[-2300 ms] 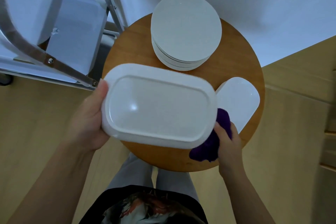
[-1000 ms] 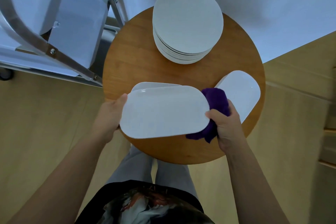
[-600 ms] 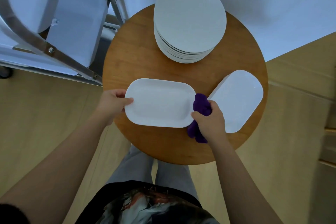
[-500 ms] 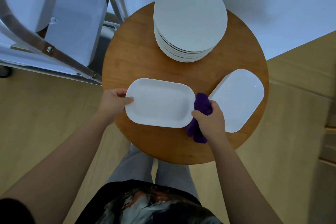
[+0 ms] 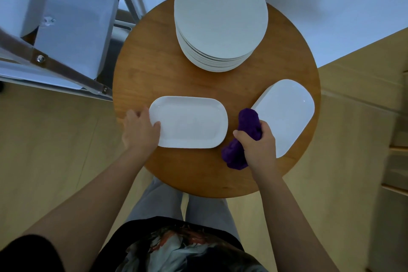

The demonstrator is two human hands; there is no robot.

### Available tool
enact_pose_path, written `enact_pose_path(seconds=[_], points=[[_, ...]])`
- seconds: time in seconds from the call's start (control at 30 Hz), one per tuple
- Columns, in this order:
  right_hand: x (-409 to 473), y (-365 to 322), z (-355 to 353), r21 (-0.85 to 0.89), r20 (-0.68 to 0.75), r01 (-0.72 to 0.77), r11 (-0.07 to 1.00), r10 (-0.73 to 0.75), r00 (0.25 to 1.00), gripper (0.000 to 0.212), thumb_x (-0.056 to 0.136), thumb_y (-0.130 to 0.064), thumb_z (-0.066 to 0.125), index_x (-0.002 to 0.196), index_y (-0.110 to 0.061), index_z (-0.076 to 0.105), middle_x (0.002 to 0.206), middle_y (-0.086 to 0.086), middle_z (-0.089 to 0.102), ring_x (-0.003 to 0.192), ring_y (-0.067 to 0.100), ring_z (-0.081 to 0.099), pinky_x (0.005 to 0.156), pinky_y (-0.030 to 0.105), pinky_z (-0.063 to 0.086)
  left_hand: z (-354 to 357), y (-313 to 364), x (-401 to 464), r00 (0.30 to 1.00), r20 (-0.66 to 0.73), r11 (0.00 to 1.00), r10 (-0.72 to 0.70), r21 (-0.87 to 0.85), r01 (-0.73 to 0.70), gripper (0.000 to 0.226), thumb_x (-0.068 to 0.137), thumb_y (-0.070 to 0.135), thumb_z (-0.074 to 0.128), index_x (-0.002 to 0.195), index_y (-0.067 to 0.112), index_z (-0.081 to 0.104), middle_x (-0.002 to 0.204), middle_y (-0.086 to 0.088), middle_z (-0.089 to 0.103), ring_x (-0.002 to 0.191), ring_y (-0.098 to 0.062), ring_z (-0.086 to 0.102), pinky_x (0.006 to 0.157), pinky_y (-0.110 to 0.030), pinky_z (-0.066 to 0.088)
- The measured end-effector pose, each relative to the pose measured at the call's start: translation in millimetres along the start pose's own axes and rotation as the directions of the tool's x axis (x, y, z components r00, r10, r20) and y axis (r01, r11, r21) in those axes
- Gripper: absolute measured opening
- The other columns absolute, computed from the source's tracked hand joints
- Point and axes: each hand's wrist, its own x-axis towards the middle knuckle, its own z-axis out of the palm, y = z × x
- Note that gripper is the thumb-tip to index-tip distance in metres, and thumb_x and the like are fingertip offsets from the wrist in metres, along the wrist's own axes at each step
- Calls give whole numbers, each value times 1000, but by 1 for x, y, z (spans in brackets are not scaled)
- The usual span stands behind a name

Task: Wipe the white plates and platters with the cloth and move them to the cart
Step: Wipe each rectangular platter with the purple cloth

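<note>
**Q:** Status of hands and platter?

**Me:** My left hand (image 5: 139, 131) holds the left end of the near platter (image 5: 188, 125), thumb over the rim, other fingers curled under the edge as far as I can see. The platter lies flat, face up, on the round tabletop (image 5: 154, 55). My right hand (image 5: 257, 142) is closed round the bunched purple cloth (image 5: 248, 122), just beside the platter's right end, not touching it.

**Q:** Risks from here?

**Me:** Grip is one-ended. If I lift from that end alone, the glazed platter could tip or slip out. The right hand sits between this platter and the second platter (image 5: 287, 115), which reaches close to the tabletop's rim; a careless sweep of the cloth could nudge it off.

**Q:** Anything else?

**Me:** The plate stack (image 5: 220, 13) overhangs the far edge a little, so a bump to the tabletop matters. The cart (image 5: 72, 26) stands at left, already carrying white pieces; its metal bar (image 5: 55, 68) crosses my likely path, so a clipped rim is possible
</note>
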Motion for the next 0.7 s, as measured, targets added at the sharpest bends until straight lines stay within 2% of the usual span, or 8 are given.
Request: enact_pose_path(seconds=[0.1, 0.13, 0.2, 0.33, 0.43, 0.53, 0.63, 0.7], points=[[0, -1, -7, 72, -14, 18, 997, -17, 1000, 44, 75, -20, 74, 103, -37, 44, 94, -18, 53, 85, 13, 57, 58, 18, 48, 1, 28, -22, 976, -93, 981, 195, 18, -194, 51, 93, 31, 53, 139, 12, 41, 127, -14, 48, 115, -29, 44, 91, -39, 39], [0, -2, -11, 92, -25, 34, 995, -32, 999, 42, 75, -20, 74, 102, -36, 46, 93, -19, 53, 85, 13, 57, 57, 16, 48, 4, 41, -32, 962, -77, 964, 262, -30, -265, 47, 93, 31, 52, 136, 13, 45, 125, -12, 52, 113, -27, 47, 89, -37, 40], [0, -4, -21, 129, -44, 84, 988, -79, 996, 39, 76, -18, 74, 99, -36, 49, 92, -19, 55, 85, 12, 58, 55, 14, 50, 12, 71, -54, 951, 19, 934, 310, -190, -301, 37, 95, 33, 51, 128, 16, 53, 115, -5, 62, 102, -20, 57, 80, -29, 43], [4, -6, -53, 185, -81, 153, 971, -140, 987, 38, 76, -15, 73, 100, -36, 52, 90, -18, 59, 87, 12, 61, 58, 16, 51, 38, 131, -78, 919, 207, 928, 334, -245, -282, 27, 97, 41, 44, 103, 18, 57, 96, -1, 66, 80, -12, 60, 68, -21, 43], [13, -4, -82, 196, -126, 176, 965, -154, 980, 36, 76, -13, 72, 96, -36, 53, 82, -27, 61, 82, -3, 62, 56, 15, 50, 51, 163, -80, 911, 293, 954, 291, -163, -252, 37, 93, 53, 42, 94, 17, 51, 85, 1, 59, 77, -14, 60, 66, -21, 43], [22, -1, -105, 201, -188, 180, 963, -142, 972, 33, 76, -13, 72, 93, -36, 55, 76, -28, 61, 74, -6, 61, 55, 15, 50, 58, 174, -73, 921, 312, 972, 233, -49, -230, 39, 94, 52, 43, 101, 15, 50, 87, 1, 51, 84, -17, 59, 68, -25, 43], [32, 2, -120, 217, -212, 166, 962, -119, 970, 32, 76, -13, 71, 91, -36, 54, 74, -28, 61, 71, -6, 61, 57, 19, 50, 60, 173, -63, 940, 280, 980, 196, -15, -199, 31, 95, 48, 43, 92, 17, 45, 85, 1, 51, 78, -16, 52, 68, -27, 42], [38, 4, -125, 207, -197, 161, 965, -120, 973, 33, 77, -13, 71, 90, -37, 54, 74, -30, 60, 72, -8, 60, 58, 21, 50, 61, 173, -61, 933, 274, 971, 232, -16, -237, 27, 97, 42, 42, 88, 17, 45, 81, 1, 51, 76, -16, 52, 68, -28, 43]])
